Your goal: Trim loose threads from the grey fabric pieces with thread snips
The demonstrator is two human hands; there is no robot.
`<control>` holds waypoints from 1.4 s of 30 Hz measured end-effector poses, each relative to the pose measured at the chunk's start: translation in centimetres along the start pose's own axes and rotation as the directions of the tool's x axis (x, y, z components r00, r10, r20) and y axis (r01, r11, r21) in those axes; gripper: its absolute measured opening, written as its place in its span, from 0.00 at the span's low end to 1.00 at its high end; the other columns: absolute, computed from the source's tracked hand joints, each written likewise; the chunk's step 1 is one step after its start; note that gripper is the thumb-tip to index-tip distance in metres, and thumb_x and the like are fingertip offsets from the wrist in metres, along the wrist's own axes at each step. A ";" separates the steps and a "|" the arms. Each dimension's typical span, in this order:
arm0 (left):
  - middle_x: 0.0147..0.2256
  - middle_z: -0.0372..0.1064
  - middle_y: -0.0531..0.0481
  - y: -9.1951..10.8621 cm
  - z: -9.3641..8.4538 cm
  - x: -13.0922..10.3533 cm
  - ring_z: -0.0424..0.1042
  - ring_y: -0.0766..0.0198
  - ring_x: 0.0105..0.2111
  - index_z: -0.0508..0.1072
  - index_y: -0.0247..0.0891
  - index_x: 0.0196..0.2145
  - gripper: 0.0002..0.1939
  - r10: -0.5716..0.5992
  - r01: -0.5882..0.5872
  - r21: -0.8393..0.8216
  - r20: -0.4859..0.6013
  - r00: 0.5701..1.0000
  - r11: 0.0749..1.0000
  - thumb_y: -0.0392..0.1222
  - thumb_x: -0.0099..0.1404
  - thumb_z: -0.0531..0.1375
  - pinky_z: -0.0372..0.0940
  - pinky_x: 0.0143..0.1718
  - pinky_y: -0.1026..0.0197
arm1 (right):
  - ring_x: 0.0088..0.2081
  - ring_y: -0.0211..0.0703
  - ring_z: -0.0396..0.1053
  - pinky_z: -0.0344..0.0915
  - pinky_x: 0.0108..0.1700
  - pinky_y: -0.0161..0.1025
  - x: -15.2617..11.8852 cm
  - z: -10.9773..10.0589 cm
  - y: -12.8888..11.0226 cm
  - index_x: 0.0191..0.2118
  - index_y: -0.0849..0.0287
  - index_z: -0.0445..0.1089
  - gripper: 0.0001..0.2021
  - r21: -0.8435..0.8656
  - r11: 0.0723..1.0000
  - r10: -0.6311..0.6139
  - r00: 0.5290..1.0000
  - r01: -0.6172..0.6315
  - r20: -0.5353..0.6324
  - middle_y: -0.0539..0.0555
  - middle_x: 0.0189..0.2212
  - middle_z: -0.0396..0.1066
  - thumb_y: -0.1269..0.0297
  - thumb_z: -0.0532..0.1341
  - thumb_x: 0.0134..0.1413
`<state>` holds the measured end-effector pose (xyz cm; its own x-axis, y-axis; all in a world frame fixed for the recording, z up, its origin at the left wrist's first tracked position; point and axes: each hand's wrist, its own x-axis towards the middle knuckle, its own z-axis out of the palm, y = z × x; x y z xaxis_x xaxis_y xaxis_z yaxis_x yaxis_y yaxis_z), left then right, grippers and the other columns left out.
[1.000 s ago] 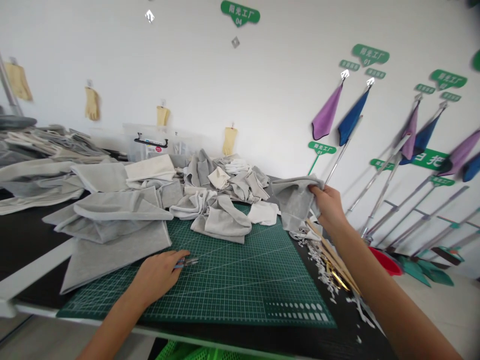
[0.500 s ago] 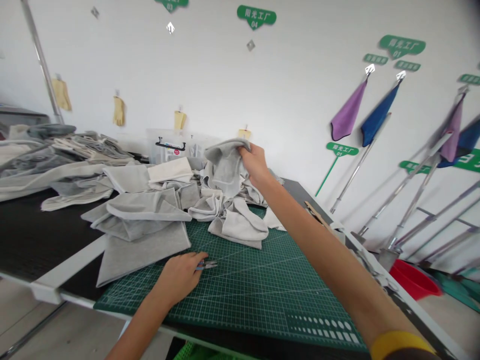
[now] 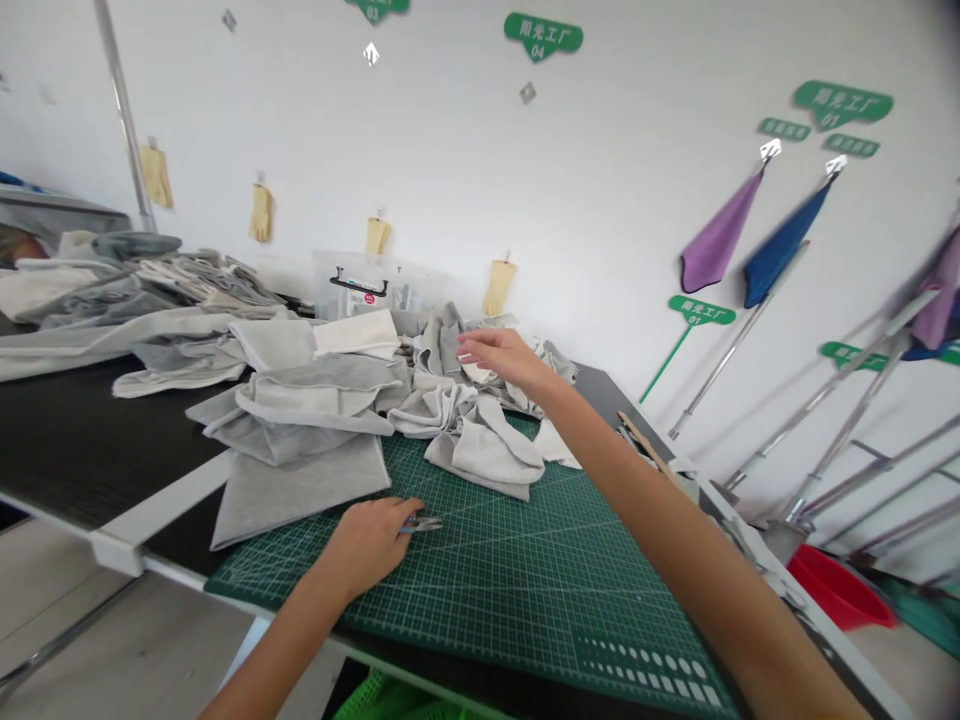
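Observation:
My left hand [image 3: 373, 540] rests on the green cutting mat [image 3: 495, 580], closed around a small pair of thread snips [image 3: 424, 524] with blue handles; the metal blades point right. Over the heap of grey cloth pieces [image 3: 439, 345], my right hand [image 3: 508, 358] reaches out with its fingers extended and nothing in them. In front of that heap a folded light-grey cloth piece [image 3: 487, 445] lies on the mat. Left of it is a stack of grey cloth pieces [image 3: 307, 410], partly over the mat's edge.
A clear plastic box [image 3: 352, 285] with black handles stands behind the heap. More cloth [image 3: 135, 300] is piled on the left of the black table. Tools lie along the right edge [image 3: 645, 445]. A red basin [image 3: 840, 590] sits on the floor at right.
My right hand has let go of the grey cloth piece it held up, which is now among the heap. The left hand stays with the snips. The view has shifted slightly.

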<state>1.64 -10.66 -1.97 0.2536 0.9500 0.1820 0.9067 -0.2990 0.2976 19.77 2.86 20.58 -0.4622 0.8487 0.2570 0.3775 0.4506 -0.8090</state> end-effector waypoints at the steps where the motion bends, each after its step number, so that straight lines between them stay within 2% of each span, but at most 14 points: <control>1: 0.46 0.76 0.46 0.0 0.0 0.0 0.75 0.53 0.46 0.72 0.45 0.55 0.22 0.000 0.000 0.000 0.000 1.000 1.000 0.34 0.66 0.53 0.65 0.48 0.53 | 0.45 0.43 0.77 0.70 0.54 0.46 -0.6 -1.2 1.3 0.52 0.62 0.74 0.15 -0.055 0.998 0.016 0.999 -0.018 -0.038 0.60 0.48 0.77 0.64 0.60 0.62; 4: 0.46 0.77 0.46 -0.1 0.1 0.1 0.76 0.53 0.45 0.72 0.46 0.55 0.22 0.003 -0.003 0.007 0.007 1.000 1.000 0.35 0.66 0.53 0.66 0.48 0.52 | 0.46 0.45 0.76 0.69 0.54 0.47 -2.5 -4.0 5.5 0.53 0.62 0.74 0.17 -0.185 0.979 0.064 0.991 -0.085 -0.116 0.60 0.46 0.78 0.64 0.60 0.61; 7: 0.46 0.76 0.46 -0.1 0.1 0.1 0.76 0.53 0.46 0.72 0.45 0.56 0.22 0.004 -0.004 0.021 0.013 1.000 1.000 0.35 0.67 0.52 0.66 0.48 0.51 | 0.47 0.49 0.75 0.68 0.54 0.48 -4.3 -5.1 10.1 0.53 0.62 0.74 0.17 -0.265 0.950 0.119 0.976 -0.166 -0.184 0.60 0.48 0.77 0.64 0.62 0.59; 11: 0.47 0.76 0.45 -0.2 0.1 0.1 0.75 0.53 0.47 0.71 0.45 0.56 0.22 0.001 -0.001 0.036 0.016 1.000 0.999 0.34 0.67 0.52 0.66 0.50 0.51 | 0.52 0.54 0.73 0.69 0.53 0.48 -6.3 -4.1 15.9 0.61 0.61 0.68 0.28 -0.354 0.895 0.211 0.956 -0.273 -0.203 0.64 0.54 0.73 0.61 0.66 0.54; 15: 0.47 0.77 0.46 -0.2 0.1 0.2 0.75 0.55 0.47 0.72 0.46 0.56 0.22 0.001 -0.002 0.042 0.022 1.000 0.999 0.34 0.66 0.53 0.65 0.51 0.53 | 0.60 0.61 0.66 0.64 0.60 0.50 -7.1 -2.3 20.6 0.64 0.63 0.63 0.41 -0.449 0.831 0.271 0.943 -0.329 -0.191 0.67 0.62 0.64 0.56 0.72 0.45; 17: 0.47 0.77 0.46 -0.2 0.1 0.2 0.76 0.55 0.47 0.71 0.46 0.56 0.22 0.003 -0.004 0.043 0.025 1.000 0.999 0.34 0.66 0.53 0.65 0.51 0.53 | 0.61 0.61 0.65 0.62 0.61 0.50 -7.3 -1.7 22.3 0.63 0.63 0.64 0.40 -0.493 0.795 0.294 0.936 -0.353 -0.196 0.66 0.62 0.65 0.55 0.72 0.45; 20: 0.47 0.76 0.46 -0.3 0.1 0.1 0.76 0.54 0.47 0.71 0.46 0.56 0.23 -0.001 0.000 0.042 0.026 1.000 0.999 0.34 0.66 0.53 0.65 0.50 0.53 | 0.60 0.59 0.67 0.61 0.61 0.48 -7.6 -0.9 23.7 0.61 0.62 0.67 0.33 -0.556 0.748 0.290 0.932 -0.362 -0.218 0.64 0.59 0.69 0.55 0.69 0.51; 23: 0.47 0.76 0.46 -0.3 0.1 0.1 0.76 0.54 0.47 0.71 0.46 0.57 0.22 -0.004 0.003 0.039 0.025 1.000 0.999 0.35 0.67 0.52 0.65 0.50 0.53 | 0.58 0.54 0.68 0.60 0.60 0.44 -8.0 -0.2 23.6 0.58 0.62 0.69 0.23 -0.618 0.705 0.236 0.937 -0.347 -0.257 0.62 0.56 0.72 0.61 0.63 0.58; 27: 0.46 0.77 0.46 -0.3 0.2 0.1 0.76 0.54 0.46 0.71 0.47 0.56 0.22 -0.001 0.000 0.034 0.024 1.000 0.999 0.35 0.67 0.53 0.66 0.49 0.53 | 0.57 0.55 0.67 0.57 0.60 0.47 -8.2 0.1 21.4 0.53 0.61 0.74 0.17 -0.691 0.655 0.124 0.946 -0.306 -0.300 0.62 0.51 0.74 0.68 0.56 0.62; 32: 0.47 0.77 0.46 -0.2 0.2 0.1 0.76 0.54 0.47 0.71 0.46 0.56 0.22 -0.005 0.004 0.033 0.026 1.000 0.999 0.35 0.67 0.53 0.65 0.50 0.53 | 0.57 0.53 0.65 0.35 0.69 0.54 -8.1 -1.4 17.3 0.51 0.59 0.75 0.18 -0.733 0.633 -0.021 0.942 -0.247 -0.336 0.60 0.50 0.76 0.71 0.54 0.60; 34: 0.47 0.77 0.46 -0.2 0.1 0.1 0.76 0.54 0.47 0.71 0.46 0.57 0.22 -0.003 0.003 0.031 0.025 1.000 1.000 0.35 0.67 0.52 0.65 0.51 0.53 | 0.57 0.52 0.65 0.33 0.69 0.54 -8.0 -2.3 15.9 0.51 0.58 0.75 0.18 -0.727 0.644 -0.054 0.933 -0.240 -0.356 0.59 0.51 0.75 0.71 0.53 0.60; 37: 0.47 0.77 0.46 -0.1 -0.1 0.1 0.76 0.54 0.47 0.71 0.46 0.56 0.22 0.000 -0.001 0.028 0.023 1.000 1.000 0.35 0.67 0.52 0.65 0.50 0.53 | 0.55 0.53 0.67 0.45 0.66 0.52 -7.9 -4.0 14.0 0.49 0.59 0.77 0.17 -0.684 0.688 -0.056 0.921 -0.245 -0.387 0.60 0.49 0.77 0.70 0.53 0.60; 40: 0.47 0.77 0.45 0.0 -0.2 0.1 0.76 0.53 0.47 0.72 0.46 0.56 0.22 -0.002 0.001 0.027 0.019 1.000 1.000 0.35 0.67 0.52 0.66 0.50 0.52 | 0.45 0.54 0.72 0.61 0.51 0.44 -7.9 -5.7 12.8 0.38 0.60 0.80 0.13 -0.598 0.761 0.001 0.922 -0.252 -0.386 0.58 0.37 0.79 0.66 0.57 0.56; 42: 0.46 0.77 0.46 0.0 -0.2 0.0 0.76 0.54 0.47 0.72 0.46 0.56 0.22 -0.002 0.002 0.025 0.017 1.000 1.000 0.35 0.67 0.52 0.66 0.50 0.52 | 0.39 0.52 0.73 0.63 0.42 0.40 -7.9 -6.7 12.6 0.33 0.61 0.80 0.12 -0.517 0.816 0.050 0.922 -0.259 -0.383 0.55 0.30 0.78 0.63 0.59 0.52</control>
<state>1.61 -10.64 -1.78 0.2570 0.9522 0.1653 0.9154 -0.2947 0.2743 33.57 3.66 11.91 -0.1005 0.9112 0.3994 0.8427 0.2914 -0.4528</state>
